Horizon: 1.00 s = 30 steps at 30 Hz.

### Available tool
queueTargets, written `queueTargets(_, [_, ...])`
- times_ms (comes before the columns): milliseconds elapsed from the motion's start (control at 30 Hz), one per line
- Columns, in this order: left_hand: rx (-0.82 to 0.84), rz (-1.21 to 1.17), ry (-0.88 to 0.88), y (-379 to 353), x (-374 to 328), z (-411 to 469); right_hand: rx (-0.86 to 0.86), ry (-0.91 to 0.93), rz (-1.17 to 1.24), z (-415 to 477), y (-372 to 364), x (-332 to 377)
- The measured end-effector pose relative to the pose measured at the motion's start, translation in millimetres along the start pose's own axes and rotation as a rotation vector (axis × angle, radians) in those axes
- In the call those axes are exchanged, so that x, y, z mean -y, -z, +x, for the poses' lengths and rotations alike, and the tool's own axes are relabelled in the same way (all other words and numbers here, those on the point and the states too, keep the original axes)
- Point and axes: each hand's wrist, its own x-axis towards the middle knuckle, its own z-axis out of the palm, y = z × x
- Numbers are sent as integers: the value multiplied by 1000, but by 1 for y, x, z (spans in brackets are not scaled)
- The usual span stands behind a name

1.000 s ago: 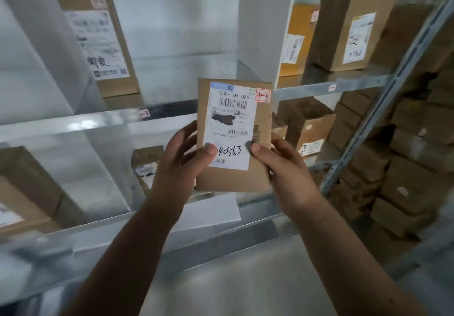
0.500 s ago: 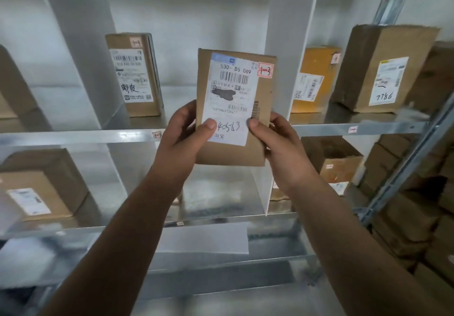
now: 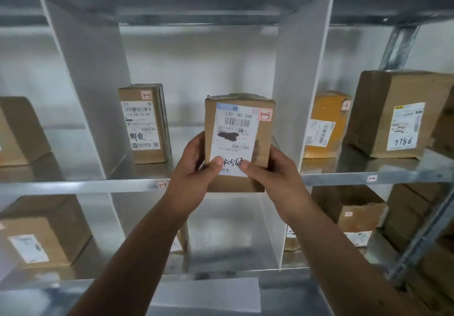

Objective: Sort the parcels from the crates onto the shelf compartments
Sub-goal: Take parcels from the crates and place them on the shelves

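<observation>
At the shelf's (image 3: 81, 186) middle upper compartment: parcel (image 3: 239, 143) upright, sticker 1-3, held before the ledge, not yet set down. Left hand (image 3: 194, 168) and right hand (image 3: 275, 175) have fingers (image 3: 217, 163) clamped on its lower sides. Other parcels (image 3: 143, 124) already shelved; crates out of view, remainder unknowable.

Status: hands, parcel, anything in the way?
Left hand and right hand both grip the parcel, upright, label to camera. Parcel in front of the middle compartment, not yet set down. One box stands at that compartment's left, apart.
</observation>
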Motion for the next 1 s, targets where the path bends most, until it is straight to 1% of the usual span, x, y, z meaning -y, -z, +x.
queueTargets(100, [18,9,103,1,14,15,-71,-26,-131,14,1,-6])
queueTargets(167, [41,40,201,3,19,23,-120,-29,-267,23,2,-11])
queueTargets(267, [52,97,252,6,31,35,-111,-17,-422,34,2,-18])
queueTargets(500, [22,215,299,2,42,58,-126,-49,-510,62,9,-30])
queueTargets(633, [-1,210,328,0,48,72,-154,-57,-506,78,5,-40])
queueTargets(800, [5,282,329,-5,48,88,-133,-101,-523,100,9,-46])
queueTargets(1000, [1,284,336,-6,53,104,-135,-135,-560,114,4,-48])
